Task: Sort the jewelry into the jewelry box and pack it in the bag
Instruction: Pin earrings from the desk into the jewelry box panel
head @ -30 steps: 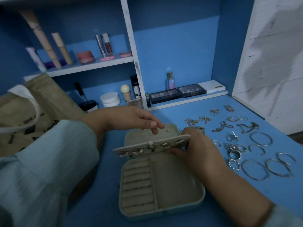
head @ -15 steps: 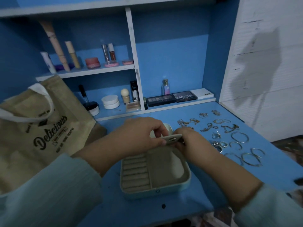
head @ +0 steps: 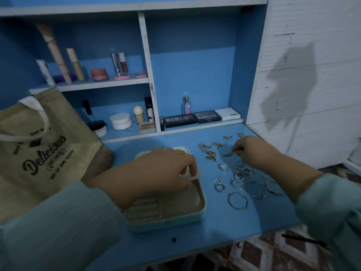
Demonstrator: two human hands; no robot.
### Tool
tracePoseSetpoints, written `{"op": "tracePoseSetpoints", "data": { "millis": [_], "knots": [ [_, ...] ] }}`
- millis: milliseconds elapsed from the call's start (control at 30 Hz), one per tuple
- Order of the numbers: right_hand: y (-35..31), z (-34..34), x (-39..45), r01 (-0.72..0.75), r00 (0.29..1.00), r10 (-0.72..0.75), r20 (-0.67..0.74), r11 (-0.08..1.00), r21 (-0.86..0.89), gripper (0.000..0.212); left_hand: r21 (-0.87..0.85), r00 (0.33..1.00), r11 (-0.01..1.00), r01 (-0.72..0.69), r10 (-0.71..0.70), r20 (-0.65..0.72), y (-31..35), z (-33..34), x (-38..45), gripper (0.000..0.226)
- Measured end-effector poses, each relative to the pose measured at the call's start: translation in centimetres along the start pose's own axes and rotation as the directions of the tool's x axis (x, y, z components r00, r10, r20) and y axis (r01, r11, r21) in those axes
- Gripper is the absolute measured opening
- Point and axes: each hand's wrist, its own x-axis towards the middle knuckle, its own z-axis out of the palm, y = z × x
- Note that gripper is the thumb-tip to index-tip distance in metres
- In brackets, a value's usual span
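Blue counter [head: 195, 241] fills the near view, its front edge cut by the bottom of the frame, with a pale sleeve [head: 58, 231] covering the lower left corner. On it sits the open box [head: 181, 206], its ring rolls half hidden under the left wrist. The left hand [head: 162, 171] lies over the box's far part, fingers curled down and pinching a thin pale flap [head: 192, 177] at the hinge; what the flap carries cannot be made out, and the lid [head: 181, 149] behind shows only as a rim past the knuckles. Just right of the box lie silver rings [head: 219, 184] and thin bangles [head: 237, 200], some under the right forearm. Farther off, the right hand [head: 252, 151] pinches a small gold chain [head: 228, 154] at its fingertips, low over the counter; whether the chain touches the surface is unclear. More gold pieces [head: 209, 151] lie scattered just beyond, too dim to name. The bag [head: 39, 153] stands at the left, cut off by the frame edge. At the back, shelves [head: 93, 85] hold cosmetics in shadow.
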Motion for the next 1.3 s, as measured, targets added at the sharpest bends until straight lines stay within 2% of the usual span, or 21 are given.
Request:
{"op": "tracePoseSetpoints", "data": {
  "millis": [100, 200, 300, 533, 600, 800, 967, 1167, 1300],
  "knots": [
    [1.2, 0.5, 1.9, -0.006, 0.999, 0.007, -0.052, 1.000, 0.003, 0.028, 0.058, 0.999, 0.998, -0.030, 0.027, 0.043, 0.3, -0.1, 0.5, 0.023],
    [1.2, 0.8, 3.3, -0.010, 0.999, 0.009, -0.048, 1.000, -0.022, 0.034, 0.083, 0.994, 0.995, -0.050, 0.042, 0.100, 0.3, -0.1, 0.9, 0.019],
    [0.9, 1.1, 4.3, 0.020, 0.998, -0.023, -0.050, 0.998, -0.060, 0.030, 0.082, 0.988, 0.996, -0.040, 0.027, 0.154, 0.3, -0.4, 1.4, 0.019],
    [0.6, 2.2, 5.9, -0.009, 0.998, 0.021, 0.066, 0.985, -0.172, 0.025, 0.064, 0.968, 0.998, -0.017, 0.001, 0.250, 0.2, -0.9, 2.0, 0.021],
    [0.8, 2.5, 5.7, -0.033, 0.997, 0.041, 0.065, 0.992, -0.121, 0.024, 0.050, 0.966, 0.999, -0.016, 0.002, 0.260, 0.3, -0.8, 2.0, 0.020],
    [1.5, 2.5, 3.9, 0.006, 0.988, 0.015, -0.151, 0.990, 0.138, 0.020, 0.007, 0.960, 1.000, -0.004, 0.001, 0.279, 0.8, -0.6, 2.0, 0.024],
    [2.0, 2.0, 1.2, 0.052, 0.984, 0.015, -0.179, 0.930, 0.364, 0.013, 0.026, 0.959, 0.999, -0.020, 0.012, 0.284, 1.9, -0.6, 2.3, 0.038],
    [3.6, 2.2, -2.0, 0.120, 0.982, -0.059, -0.180, 0.928, 0.353, 0.010, 0.109, 0.933, 0.993, -0.043, 0.001, 0.359, 3.1, 0.0, 3.1, 0.031],
    [4.4, 2.3, -3.1, 0.150, 0.980, -0.091, -0.178, 0.923, 0.355, 0.009, 0.094, 0.930, 0.995, -0.030, -0.007, 0.368, 3.3, 0.1, 4.7, 0.034]
  ]
}}
